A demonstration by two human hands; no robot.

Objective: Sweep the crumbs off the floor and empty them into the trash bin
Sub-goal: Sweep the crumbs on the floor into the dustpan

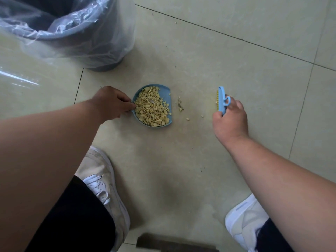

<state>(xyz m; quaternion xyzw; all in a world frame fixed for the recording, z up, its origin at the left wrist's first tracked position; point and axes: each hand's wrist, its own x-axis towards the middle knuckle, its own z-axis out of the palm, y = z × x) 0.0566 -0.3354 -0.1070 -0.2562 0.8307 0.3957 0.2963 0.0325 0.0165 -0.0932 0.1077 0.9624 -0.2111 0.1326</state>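
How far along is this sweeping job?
Mostly swept: the blue dustpan on the floor already holds a heap of yellow crumbs. In hand: the left hand holds the pan's handle, and the right hand grips the small brush, apart from the pan. Left to do: a few stray crumbs lie by the pan's open edge, and nothing is yet tipped into the lined trash bin.

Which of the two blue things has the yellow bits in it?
The dustpan in the left hand. It lies flat on the floor, heaped with crumbs. The brush in the right hand carries only bristles.
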